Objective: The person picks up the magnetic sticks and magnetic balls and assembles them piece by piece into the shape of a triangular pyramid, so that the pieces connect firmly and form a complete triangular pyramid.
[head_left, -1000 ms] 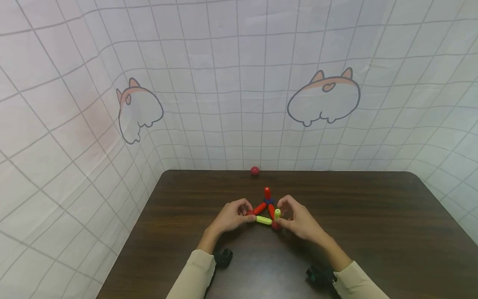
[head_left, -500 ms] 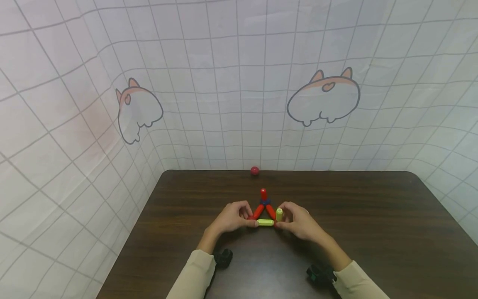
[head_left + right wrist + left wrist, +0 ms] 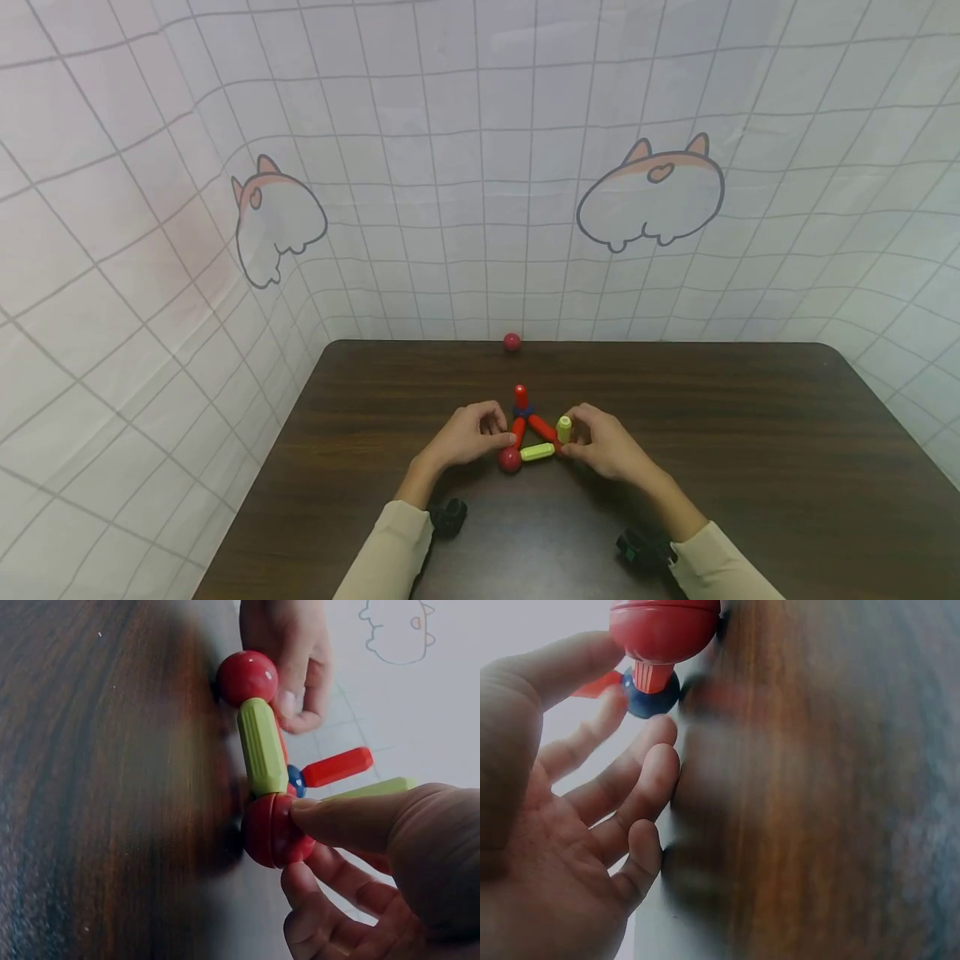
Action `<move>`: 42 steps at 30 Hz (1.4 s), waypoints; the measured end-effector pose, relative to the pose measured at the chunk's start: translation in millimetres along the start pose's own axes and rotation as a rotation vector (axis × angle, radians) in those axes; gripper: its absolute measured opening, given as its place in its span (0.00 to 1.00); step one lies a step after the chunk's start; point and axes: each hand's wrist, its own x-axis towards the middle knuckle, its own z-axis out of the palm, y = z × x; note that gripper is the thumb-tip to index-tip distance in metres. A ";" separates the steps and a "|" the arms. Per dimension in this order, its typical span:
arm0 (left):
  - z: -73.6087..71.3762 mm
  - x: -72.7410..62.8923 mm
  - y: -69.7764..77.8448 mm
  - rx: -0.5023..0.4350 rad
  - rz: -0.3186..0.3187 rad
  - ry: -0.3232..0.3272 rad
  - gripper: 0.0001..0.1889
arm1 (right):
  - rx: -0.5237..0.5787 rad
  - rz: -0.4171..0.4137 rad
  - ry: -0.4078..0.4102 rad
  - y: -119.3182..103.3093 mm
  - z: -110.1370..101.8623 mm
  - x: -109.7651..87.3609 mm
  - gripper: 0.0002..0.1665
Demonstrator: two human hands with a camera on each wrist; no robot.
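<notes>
Magnetic sticks and balls form a triangle on the table. My right hand [image 3: 606, 442] pinches the near right red ball [image 3: 270, 832] between thumb and fingers. Above that ball stands a yellow-green stick [image 3: 564, 428]. A second yellow-green stick [image 3: 262, 746] joins it to the left red ball [image 3: 510, 460]. Two red sticks [image 3: 543, 427] run back to a blue ball [image 3: 523, 411], which carries an upright red stick [image 3: 521, 395]. Loosely bent, my left hand [image 3: 468, 433] is beside the left red ball, its thumb tip right at the ball's edge in the left wrist view.
Another red ball [image 3: 512, 342] lies at the far edge of the dark wooden table [image 3: 750, 433]. A white grid-patterned curtain [image 3: 450, 208] hangs behind and at the sides. Black wrist devices [image 3: 448, 518] sit on both wrists.
The triangle has turned: its blue corner has shifted left and the left red ball has come toward me. My left fingers have let go of that ball; the right hand keeps its pinch.
</notes>
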 end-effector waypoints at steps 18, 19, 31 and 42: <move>2.3 3.5 -4.6 0.003 -0.003 0.008 0.20 | -0.020 -0.020 -0.003 4.6 -1.7 1.2 0.15; 2.5 3.6 -4.9 0.005 -0.002 0.009 0.19 | -0.023 -0.018 -0.001 4.7 -1.9 1.3 0.15; 2.4 4.9 -5.6 -0.005 0.003 0.003 0.13 | 0.024 0.033 0.019 13.4 -23.0 -0.7 0.17; 0.7 4.9 -5.5 -0.008 -0.028 0.030 0.12 | 0.000 0.074 0.068 35.6 -59.3 -7.7 0.16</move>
